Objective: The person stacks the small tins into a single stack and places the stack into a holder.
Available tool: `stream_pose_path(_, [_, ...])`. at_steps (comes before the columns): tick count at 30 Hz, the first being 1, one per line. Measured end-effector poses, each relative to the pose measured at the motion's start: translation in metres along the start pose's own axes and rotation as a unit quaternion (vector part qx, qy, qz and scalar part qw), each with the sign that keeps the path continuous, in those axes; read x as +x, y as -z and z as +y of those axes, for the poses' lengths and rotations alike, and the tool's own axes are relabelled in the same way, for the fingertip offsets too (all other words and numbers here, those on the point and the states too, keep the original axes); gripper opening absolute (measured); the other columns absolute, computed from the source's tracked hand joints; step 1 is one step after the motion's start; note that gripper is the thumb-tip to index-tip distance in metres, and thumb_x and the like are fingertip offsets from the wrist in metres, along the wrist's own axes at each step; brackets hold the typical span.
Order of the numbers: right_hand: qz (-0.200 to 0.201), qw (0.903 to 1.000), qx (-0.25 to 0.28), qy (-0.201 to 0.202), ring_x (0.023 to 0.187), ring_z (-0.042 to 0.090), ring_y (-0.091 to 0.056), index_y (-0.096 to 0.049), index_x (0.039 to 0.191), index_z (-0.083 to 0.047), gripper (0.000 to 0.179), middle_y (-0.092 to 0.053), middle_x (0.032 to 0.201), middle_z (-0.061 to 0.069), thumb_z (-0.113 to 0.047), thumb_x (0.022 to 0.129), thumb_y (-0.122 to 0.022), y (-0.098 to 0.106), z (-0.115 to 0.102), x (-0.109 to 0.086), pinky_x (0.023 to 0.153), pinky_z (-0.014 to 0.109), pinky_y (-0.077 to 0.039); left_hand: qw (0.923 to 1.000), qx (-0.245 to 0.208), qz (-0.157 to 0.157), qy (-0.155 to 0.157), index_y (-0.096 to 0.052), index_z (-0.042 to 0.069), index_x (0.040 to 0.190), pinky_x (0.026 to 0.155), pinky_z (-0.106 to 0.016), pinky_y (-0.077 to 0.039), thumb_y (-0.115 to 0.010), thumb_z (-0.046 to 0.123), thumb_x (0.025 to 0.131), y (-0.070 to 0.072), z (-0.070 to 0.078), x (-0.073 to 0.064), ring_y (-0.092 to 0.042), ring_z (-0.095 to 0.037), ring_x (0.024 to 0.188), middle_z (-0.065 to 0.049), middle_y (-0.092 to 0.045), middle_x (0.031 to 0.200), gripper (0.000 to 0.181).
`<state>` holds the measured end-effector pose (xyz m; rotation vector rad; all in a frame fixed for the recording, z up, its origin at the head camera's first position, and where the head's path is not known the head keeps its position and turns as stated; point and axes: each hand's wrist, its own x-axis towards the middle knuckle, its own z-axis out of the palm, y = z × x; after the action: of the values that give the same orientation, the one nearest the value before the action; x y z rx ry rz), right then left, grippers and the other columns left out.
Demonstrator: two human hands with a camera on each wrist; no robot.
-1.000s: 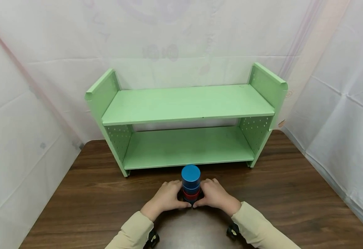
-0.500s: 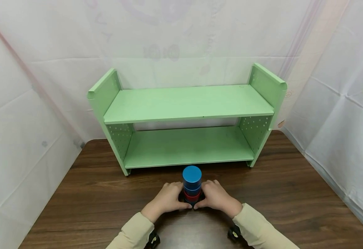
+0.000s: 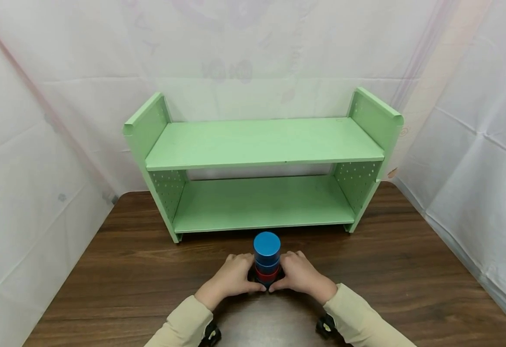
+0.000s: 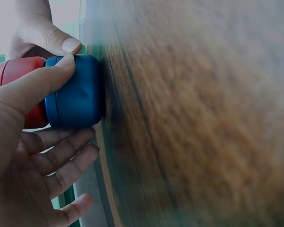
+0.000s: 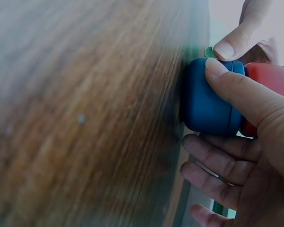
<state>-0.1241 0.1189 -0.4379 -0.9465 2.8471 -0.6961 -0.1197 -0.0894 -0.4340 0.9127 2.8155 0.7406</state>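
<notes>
A stack of round lidded tins stands upright on the table in front of me, seen from above in the head view. On top is a blue tin [image 3: 266, 246], with a red tin [image 3: 267, 276] under it. At the bottom is another blue tin [image 4: 83, 94], resting on the wood. My left hand [image 3: 231, 277] holds the lower blue tin from the left, its thumb in front and fingers around the side. From the right, my right hand [image 3: 301, 275] grips the same tin likewise. Both thumb tips nearly meet at its near side.
A pale green two-tier shelf [image 3: 263, 142] stands behind the stack, its lower board [image 3: 263, 205] just off the table. Dark brown wooden table [image 3: 127, 284] spreads to both sides. White sheets [image 3: 257, 43] hang around the back and sides.
</notes>
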Motion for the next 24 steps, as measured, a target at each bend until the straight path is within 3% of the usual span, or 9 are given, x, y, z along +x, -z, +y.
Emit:
stream_pose_path(12, [-0.009, 1.0, 0.001, -0.001, 0.089, 0.021, -0.062, -0.069, 0.106, -0.009, 0.051, -0.071, 0.096, 0.002, -0.038, 0.067, -0.085, 0.002, -0.003, -0.003, 0.082, 0.046, -0.041, 0.9999, -0.007, -0.009, 0.003, -0.061, 0.011, 0.118, 0.087, -0.049, -0.04, -0.081, 0.034, 0.074, 0.002, 0.005, -0.005, -0.061, -0.02, 0.102, -0.002, -0.068, 0.108, 0.054])
stream_pose_path(24, [-0.022, 0.9997, 0.009, -0.003, 0.089, 0.022, -0.062, -0.068, 0.108, -0.009, 0.054, -0.071, 0.097, 0.003, -0.038, 0.066, -0.086, 0.009, -0.012, -0.008, 0.081, 0.046, -0.042, 0.9995, -0.018, -0.008, 0.026, -0.06, 0.011, 0.12, 0.087, -0.049, -0.038, -0.08, 0.034, 0.076, 0.003, 0.015, -0.013, -0.061, -0.019, 0.102, -0.002, -0.067, 0.11, 0.053])
